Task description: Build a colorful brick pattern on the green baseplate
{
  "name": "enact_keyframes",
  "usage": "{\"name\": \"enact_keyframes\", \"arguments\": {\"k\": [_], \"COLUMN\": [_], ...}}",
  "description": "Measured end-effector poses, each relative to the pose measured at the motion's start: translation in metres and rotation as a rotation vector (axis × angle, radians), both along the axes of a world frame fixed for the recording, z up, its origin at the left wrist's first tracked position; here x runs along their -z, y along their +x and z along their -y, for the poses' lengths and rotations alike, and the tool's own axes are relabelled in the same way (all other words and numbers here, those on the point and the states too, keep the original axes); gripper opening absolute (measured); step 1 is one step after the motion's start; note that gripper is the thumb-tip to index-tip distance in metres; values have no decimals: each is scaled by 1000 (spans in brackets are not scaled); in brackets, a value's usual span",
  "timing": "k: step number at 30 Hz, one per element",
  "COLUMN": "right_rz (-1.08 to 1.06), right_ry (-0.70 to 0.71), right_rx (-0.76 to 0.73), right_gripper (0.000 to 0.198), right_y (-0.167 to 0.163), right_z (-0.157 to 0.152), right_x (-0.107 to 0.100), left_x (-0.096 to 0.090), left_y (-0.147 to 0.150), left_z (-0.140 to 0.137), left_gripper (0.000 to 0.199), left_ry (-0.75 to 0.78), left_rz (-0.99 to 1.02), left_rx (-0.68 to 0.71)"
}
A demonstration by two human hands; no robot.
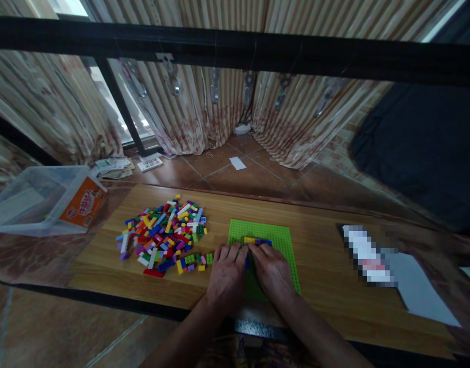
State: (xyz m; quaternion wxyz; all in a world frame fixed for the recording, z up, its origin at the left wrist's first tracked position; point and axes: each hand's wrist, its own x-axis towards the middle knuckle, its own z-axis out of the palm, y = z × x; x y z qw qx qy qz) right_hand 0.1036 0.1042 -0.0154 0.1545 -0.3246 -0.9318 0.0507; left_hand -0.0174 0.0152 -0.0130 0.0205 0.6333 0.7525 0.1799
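A bright green studded baseplate (pixel 261 227) lies on the wooden table. Near its upper middle sits a short row of toy building bricks (pixel 258 240) in yellow, purple and blue. My left hand (pixel 227 268) and my right hand (pixel 272 268) meet over the plate just below that row, fingertips pressed down close together. The fingers of both are bent and closed, and whatever lies under the tips is hidden. Between the hands shows a bit of a blue brick (pixel 247 263).
A large heap of mixed bricks (pixel 161 232) spreads over the table (pixel 322 235) to the left, with loose ones trailing toward my left hand. A clear plastic tub (pixel 39 225) stands at far left. White paper (pixel 422 291) lies at right. A dark rail (pixel 235 48) crosses above.
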Motion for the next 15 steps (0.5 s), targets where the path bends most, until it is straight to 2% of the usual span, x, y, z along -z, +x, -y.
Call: {"name": "enact_keyframes", "arguments": {"k": [15], "right_rz": [-29], "right_ry": [-49], "right_rx": [-16], "right_gripper": [32], "right_y": [-1], "right_z": [-3], "right_x": [4], "left_x": [-5], "left_y": [4], "left_z": [-1], "left_gripper": [38], "left_ry": [57], "left_rz": [28], "left_rx": [-1]}}
